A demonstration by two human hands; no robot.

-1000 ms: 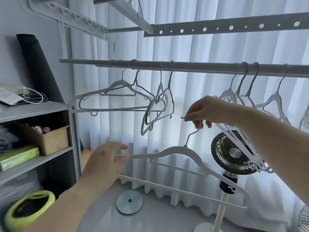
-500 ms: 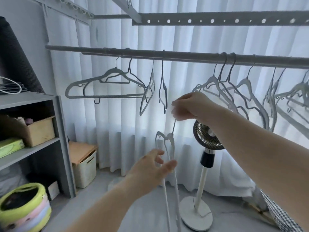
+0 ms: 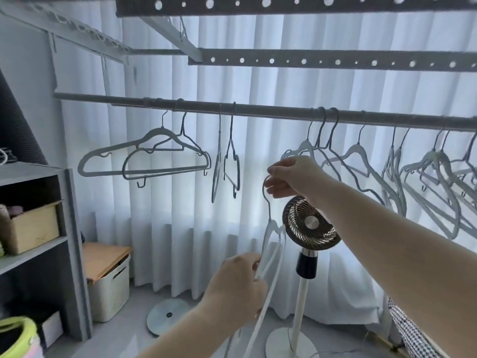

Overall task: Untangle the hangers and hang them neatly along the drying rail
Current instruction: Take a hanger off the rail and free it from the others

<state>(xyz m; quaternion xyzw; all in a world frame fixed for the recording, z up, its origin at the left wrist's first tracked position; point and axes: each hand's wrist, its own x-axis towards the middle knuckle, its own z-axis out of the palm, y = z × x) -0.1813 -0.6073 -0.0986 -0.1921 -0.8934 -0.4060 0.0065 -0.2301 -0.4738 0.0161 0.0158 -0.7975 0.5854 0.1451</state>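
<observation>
Hanger (image 3: 266, 239) edge-on below rail (image 3: 258, 110), right hand (image 3: 291, 177) pinching its hook, left hand (image 3: 237, 288) gripping its lower bars

Colours only: held hanger (image 3: 268, 244) was white with a grey wire hook. Hangers on rail (image 3: 144, 161) ran from pale grey to dark grey. Rail (image 3: 258, 109) was mid grey. Perforated bar (image 3: 335, 62) was grey, dotted with a row of alternating big and small round holes. Curtain (image 3: 165, 241) was plain white. Fan (image 3: 311, 223) had a bronze grille with spiral ribs, silver hub, black neck, white pole and base. Shelf unit (image 3: 69, 228) was grey, cardboard box (image 3: 31, 228) tan. Basket (image 3: 111, 288) was cream, its lid (image 3: 103, 254) wood-brown. Tub (image 3: 18, 332) was lime green with a pink band. Fabric (image 3: 413, 334) at lower right showed a black-and-white check. Floor disc (image 3: 167, 315) was silver-grey
</observation>
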